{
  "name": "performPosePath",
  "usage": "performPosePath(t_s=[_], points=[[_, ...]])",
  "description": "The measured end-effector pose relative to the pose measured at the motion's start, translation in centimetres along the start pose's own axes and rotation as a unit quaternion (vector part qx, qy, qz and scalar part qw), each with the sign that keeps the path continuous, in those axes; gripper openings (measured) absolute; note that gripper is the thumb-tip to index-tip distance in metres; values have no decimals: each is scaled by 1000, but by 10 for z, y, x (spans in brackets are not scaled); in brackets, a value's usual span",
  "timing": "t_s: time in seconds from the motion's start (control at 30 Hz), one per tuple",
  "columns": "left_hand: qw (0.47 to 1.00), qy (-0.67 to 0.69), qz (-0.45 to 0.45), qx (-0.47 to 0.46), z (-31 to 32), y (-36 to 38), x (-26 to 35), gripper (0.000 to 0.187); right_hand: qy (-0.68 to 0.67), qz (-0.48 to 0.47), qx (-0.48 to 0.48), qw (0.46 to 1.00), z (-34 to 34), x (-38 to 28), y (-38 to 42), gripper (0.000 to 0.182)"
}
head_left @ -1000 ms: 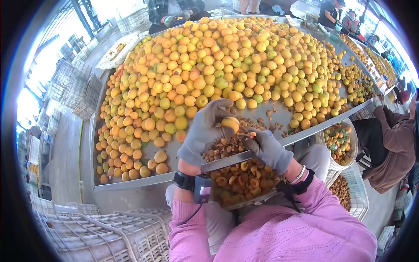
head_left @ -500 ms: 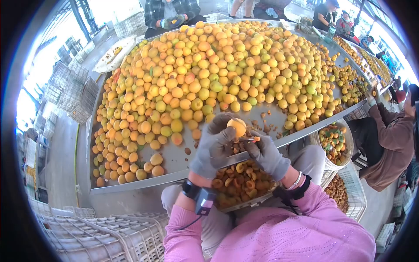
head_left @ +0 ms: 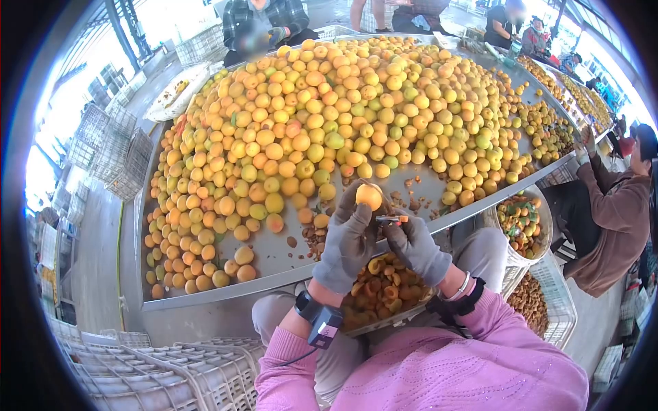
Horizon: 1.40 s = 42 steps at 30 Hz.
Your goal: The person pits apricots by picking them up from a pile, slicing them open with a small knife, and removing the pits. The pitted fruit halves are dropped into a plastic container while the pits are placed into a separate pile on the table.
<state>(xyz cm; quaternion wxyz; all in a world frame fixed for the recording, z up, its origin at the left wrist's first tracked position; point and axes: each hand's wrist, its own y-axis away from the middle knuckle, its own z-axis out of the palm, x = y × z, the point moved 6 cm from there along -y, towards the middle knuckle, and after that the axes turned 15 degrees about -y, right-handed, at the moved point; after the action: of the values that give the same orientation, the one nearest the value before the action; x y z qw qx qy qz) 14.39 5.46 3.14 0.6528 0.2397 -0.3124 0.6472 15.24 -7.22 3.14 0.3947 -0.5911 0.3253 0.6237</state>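
Note:
My gloved left hand (head_left: 346, 243) is closed round a whole orange apricot (head_left: 369, 197), which shows between thumb and fingers. In my gloved right hand (head_left: 417, 250) is a small cutting tool with an orange-red part (head_left: 393, 219), pinched by thumb and forefinger just below the apricot. Both hands hover over the near edge of the metal table (head_left: 271, 257). Under them, at my lap, stands a container of cut apricot halves (head_left: 384, 288). A large heap of apricots (head_left: 308, 123) covers much of the table.
Right of my knee stands a white bucket (head_left: 546, 229) of fruit and leaves, above a crate of brown pits (head_left: 529, 301). Stacked plastic crates (head_left: 164, 370) stand at lower left. A person in brown (head_left: 613, 212) sits at right; others work across the table.
My left hand has shifted slightly, still with the apricot, and the tool stays close below it. The person in brown has both hands raised higher. The view has tilted a little.

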Motion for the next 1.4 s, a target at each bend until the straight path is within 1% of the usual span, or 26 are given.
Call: performPosePath(t_s=[0.1, 0.17, 0.2, 0.23, 0.3, 0.37, 0.4, 0.43, 0.5, 0.57, 0.6, 0.63, 0.73, 0.77, 0.8, 0.87, 0.93, 0.97, 1.0, 1.07, 1.13, 1.17, 1.23, 1.27, 1.33, 1.4], points=[[999, -27, -31, -2, -10, -2, 6, 43, 67, -31, 8, 997, -4, -7, 1, 30], [981, -184, 4, -63, -4, -5, 28, 45, 83, -15, -14, 996, -13, -2, 2, 31], [981, -183, 3, -61, -6, -8, 35, 45, 98, -1, -33, 995, -16, 1, 2, 32], [964, -252, 0, -86, -5, -11, 39, 44, 98, 2, -35, 995, -20, -3, 1, 32], [943, -316, -6, -107, -6, -13, 48, 43, 133, 114, -104, 979, -19, -6, -1, 33], [874, -470, -55, -110, -10, -13, 48, 39, 151, 126, -132, 971, -16, -22, -5, 34], [875, -468, -59, -109, -12, -12, 47, 39, 168, 134, -157, 964, -16, -26, -6, 36], [859, -495, -83, -106, -15, -11, 44, 37, 197, 54, -194, 959, -18, -20, -16, 33], [840, -522, -102, -103, -18, -11, 41, 36, 237, 95, -206, 945, -32, -12, -22, 31], [855, -510, -57, -75, -21, -14, 46, 36, 279, 124, -215, 927, -34, -5, -28, 29], [853, -514, -49, -79, -21, -17, 46, 36, 101, 131, -96, 982, -42, 5, -33, 27], [875, -480, -39, -39, -24, -18, 44, 36, -85, 132, 24, 987, -46, 7, -32, 25], [886, -464, -5, 0, -23, -14, 28, 37, -97, 43, 48, 993, -17, -21, -31, 23], [839, -543, 31, 31, -17, -14, 29, 37, -97, -60, 50, 992, -12, -15, -38, 25], [784, -613, 75, 62, -12, -14, 34, 36, -52, -42, 49, 997, 1, -35, -34, 24], [841, -529, 98, 56, -12, -8, 32, 34, -100, -64, 95, 988, -6, -14, -43, 24], [835, -530, 129, 77, -10, -3, 32, 30, -147, -107, 107, 977, -7, -23, -41, 25], [831, -532, 146, 67, -7, -2, 30, 30, -165, -53, 100, 980, -5, -29, -37, 26], [796, -564, 210, 64, -2, 1, 31, 29, -182, 4, 93, 979, -1, -28, -33, 28], [753, -589, 290, 49, 15, 5, 35, 28, -166, -38, 117, 978, 7, -26, -34, 29], [767, -607, 182, 101, 22, 11, 30, 27, -148, -71, 142, 976, 6, -20, -34, 30], [765, -607, 190, 99, 18, 11, 21, 27, -90, -73, 166, 979, 5, -12, -35, 30], [851, -487, 144, 132, -6, 3, 6, 32, 36, -96, 192, 976, 10, -34, -28, 30], [850, -489, 147, 133, -9, 5, 6, 32, 35, -97, 190, 976, 10, -38, -28, 30], [944, -293, -31, 151, -17, 10, -8, 34, 201, -208, 142, 947, 21, -55, -22, 21], [960, -227, -72, 146, -12, 13, -7, 35, 260, -263, 89, 925, 23, -68, -22, 21]])
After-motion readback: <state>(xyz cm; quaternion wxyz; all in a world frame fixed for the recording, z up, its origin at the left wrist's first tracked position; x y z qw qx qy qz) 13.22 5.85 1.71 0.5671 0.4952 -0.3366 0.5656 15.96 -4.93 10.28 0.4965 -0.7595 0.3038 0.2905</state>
